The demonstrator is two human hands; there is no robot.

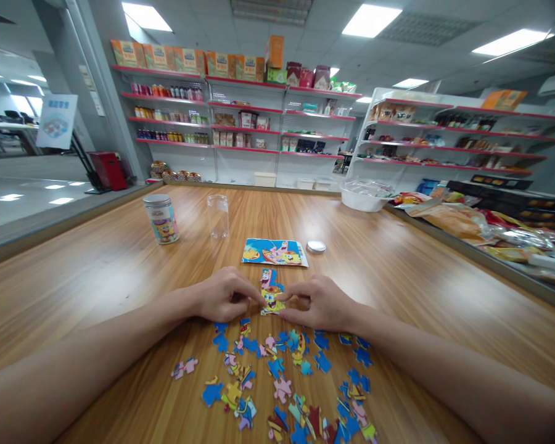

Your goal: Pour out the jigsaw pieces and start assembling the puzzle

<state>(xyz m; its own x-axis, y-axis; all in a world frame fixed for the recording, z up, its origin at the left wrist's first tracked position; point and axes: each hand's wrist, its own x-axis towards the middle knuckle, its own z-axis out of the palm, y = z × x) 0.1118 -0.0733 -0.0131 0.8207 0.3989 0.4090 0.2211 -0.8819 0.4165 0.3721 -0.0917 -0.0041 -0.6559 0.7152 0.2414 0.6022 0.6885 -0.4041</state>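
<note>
Several joined jigsaw pieces, yellow, pink and blue with cartoon faces, lie flat on the table between my hands. My left hand is closed, its index fingertip pressed on the left edge of the joined pieces. From the other side, my right hand grips their lower right edge with thumb and index finger, the other fingers curled. Just beyond lies a picture card with the same cartoon figures. Many loose jigsaw pieces are scattered on the near side of my hands.
A printed can and a clear plastic cylinder stand at the far left of the wooden table. A round metal lid lies right of the card. A white basin and packaged snacks are farther right, with shelves behind.
</note>
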